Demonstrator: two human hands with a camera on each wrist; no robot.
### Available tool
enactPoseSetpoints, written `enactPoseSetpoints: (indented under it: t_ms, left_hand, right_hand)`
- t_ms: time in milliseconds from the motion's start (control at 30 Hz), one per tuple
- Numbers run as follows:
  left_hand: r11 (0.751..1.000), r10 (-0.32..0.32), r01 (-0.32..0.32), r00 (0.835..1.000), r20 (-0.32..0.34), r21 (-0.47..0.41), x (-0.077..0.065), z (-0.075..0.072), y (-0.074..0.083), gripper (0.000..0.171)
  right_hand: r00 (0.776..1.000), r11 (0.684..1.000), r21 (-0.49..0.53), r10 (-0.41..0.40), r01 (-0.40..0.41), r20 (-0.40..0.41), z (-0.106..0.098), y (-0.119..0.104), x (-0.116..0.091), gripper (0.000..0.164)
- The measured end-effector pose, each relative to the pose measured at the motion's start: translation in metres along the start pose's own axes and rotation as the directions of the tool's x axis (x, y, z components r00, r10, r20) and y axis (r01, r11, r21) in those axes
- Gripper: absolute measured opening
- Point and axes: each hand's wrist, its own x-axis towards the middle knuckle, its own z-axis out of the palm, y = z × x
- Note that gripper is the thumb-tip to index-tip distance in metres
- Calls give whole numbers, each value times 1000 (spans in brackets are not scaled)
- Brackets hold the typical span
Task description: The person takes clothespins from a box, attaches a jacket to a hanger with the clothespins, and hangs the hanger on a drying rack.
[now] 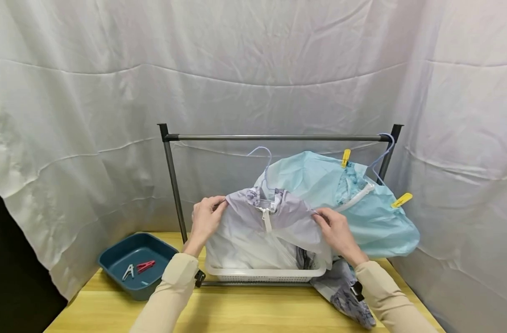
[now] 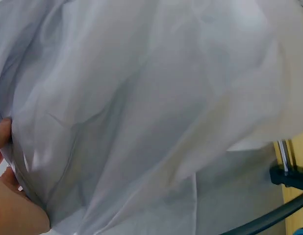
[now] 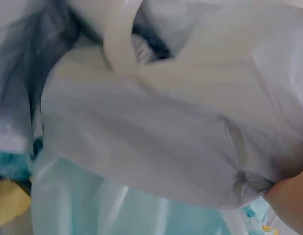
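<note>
My left hand (image 1: 205,219) pinches the lavender-and-white jacket (image 1: 241,236) at the shoulder on that side, and my right hand (image 1: 336,231) pinches it at the other shoulder, so the front is spread between my 2 grips. The wrist views show thumb and fingertips close on the cloth. The jacket is above the middle of the tabletop (image 1: 245,310), its lower front coming down behind the near rim of a white basket (image 1: 266,273). A white zip (image 1: 267,221) runs down from its collar. The hook of a blue hanger (image 1: 271,159) rises from that collar, its curve below the bar of a dark rack (image 1: 278,138) in the head view.

Behind my right hand, a light-blue jacket (image 1: 374,226) hangs aslant by a second hanger (image 1: 392,144) at the rack's right end, with 2 yellow clips (image 1: 346,158) on it. Patterned cloth (image 1: 349,300) droops outside the basket, toward the tabletop's near right corner; I cannot tell which garment it belongs to. At the tabletop's left edge, near the far corner, a teal basin (image 1: 151,252) holds 1 white clip (image 1: 128,272) and 1 red clip (image 1: 146,266).
</note>
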Motion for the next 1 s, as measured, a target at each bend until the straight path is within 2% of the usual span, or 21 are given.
enactPoseSetpoints:
  t_ms: [133,300,500,667,867,1000]
  left_hand:
    - [1000,14,-14,1000,-15,7,-4,3,-8,15]
    - [999,-36,36,999,-19,-1,-7,0,-16,17]
    - [1000,-14,14,999,-41,16,-7,0,-23,20]
    - [1000,-11,12,998,-65,9,-6,0,-25,20]
    - [1000,9,-9,998,-58,-4,-8,1,-25,18]
    - [1000,-9,8,1000,-25,-18,-13,0,-28,21]
  right_hand:
    - [995,995,31,94,-95,31,-2,2,-2,15]
    - [988,988,41,149,-150,39,-3,4,-3,16]
    - [974,971,85,221,-225,49,-2,2,-1,25]
    - [948,945,75,314,-318,56,-4,-2,-1,29]
    - [899,887,161,412,-433,150,-6,-9,-4,35]
    - [890,866,214,422,-452,172,-7,-8,-7,39]
